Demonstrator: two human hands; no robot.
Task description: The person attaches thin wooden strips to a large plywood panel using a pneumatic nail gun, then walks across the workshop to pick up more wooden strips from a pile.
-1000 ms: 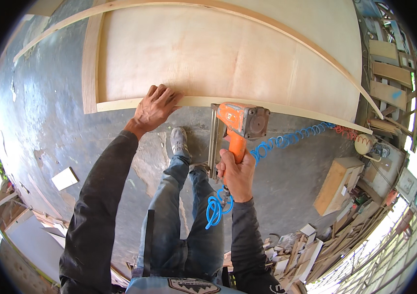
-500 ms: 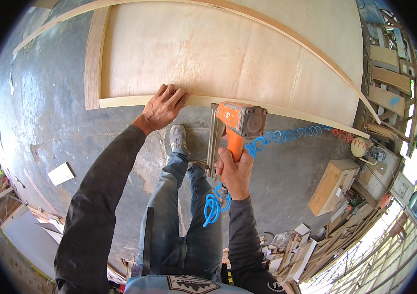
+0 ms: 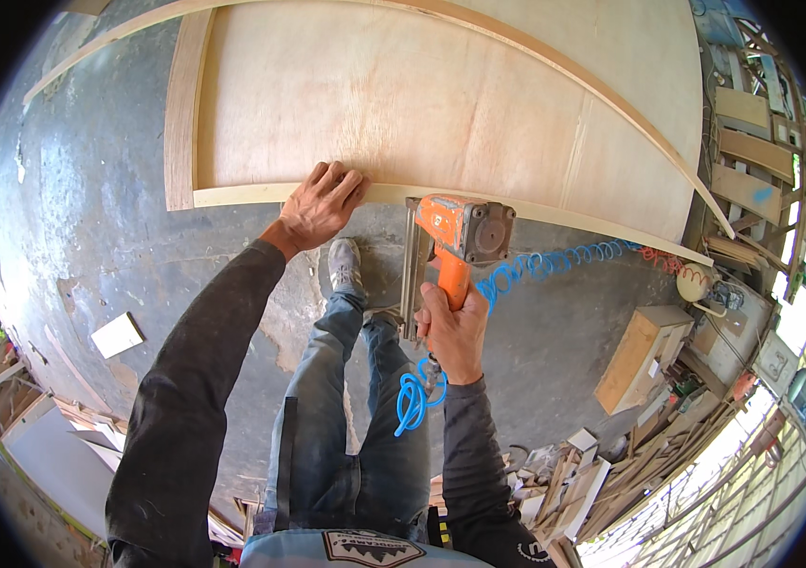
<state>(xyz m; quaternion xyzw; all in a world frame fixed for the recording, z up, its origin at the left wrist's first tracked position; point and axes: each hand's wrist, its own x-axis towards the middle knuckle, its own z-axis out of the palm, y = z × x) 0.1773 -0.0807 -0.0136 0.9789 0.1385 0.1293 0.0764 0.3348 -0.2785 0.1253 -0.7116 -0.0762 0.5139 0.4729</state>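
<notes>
A pale plywood panel (image 3: 403, 104) lies in front of me, with a narrow wooden strip (image 3: 247, 195) along its near edge. My left hand (image 3: 322, 204) is closed over that strip, its fingers curled across the top. To its right, my right hand (image 3: 457, 333) grips the handle of an orange pneumatic nail gun (image 3: 452, 225). The gun's upper end is at the strip; whether it touches the wood, I cannot tell. From the base of the handle runs a coiled blue air hose (image 3: 555, 263).
A wider board (image 3: 185, 114) borders the panel's left end, and a long strip (image 3: 555, 71) curves across it. At right stand a wooden box (image 3: 644, 360) and scrap piles (image 3: 678, 464). A small white block (image 3: 117, 335) lies on the grey floor (image 3: 185, 275).
Almost nothing differs. My left hand has shifted very slightly to the right along the strip; the nail gun stays in my right hand at nearly the same spot.
</notes>
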